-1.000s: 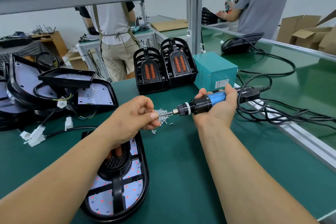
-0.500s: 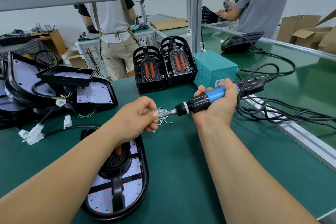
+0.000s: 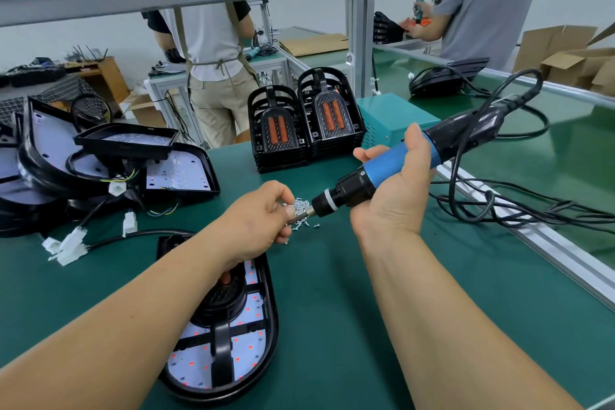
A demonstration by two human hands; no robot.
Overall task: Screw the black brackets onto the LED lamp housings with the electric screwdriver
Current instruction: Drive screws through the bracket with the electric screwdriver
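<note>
My right hand [image 3: 396,196] grips the blue and black electric screwdriver [image 3: 396,170], its bit pointing left and down. My left hand [image 3: 259,213] pinches a small screw at the bit's tip [image 3: 301,217], right above a little pile of silver screws [image 3: 301,205] on the green mat. Below my left forearm lies an LED lamp housing [image 3: 233,336] with a black bracket [image 3: 221,353] laid over its white LED board. Two stacks of black brackets [image 3: 306,120] with orange strips stand at the back of the mat.
More lamp housings [image 3: 109,160] with wires and white connectors [image 3: 70,245] are heaped at the left. A teal power box [image 3: 396,120] stands behind the screwdriver, and its black cable [image 3: 499,206] loops over the right rail. Two people work at benches behind.
The screwdriver has tilted, its rear end rising and its tip dropping toward my left fingers. My left hand has stayed at the bit with the screw.
</note>
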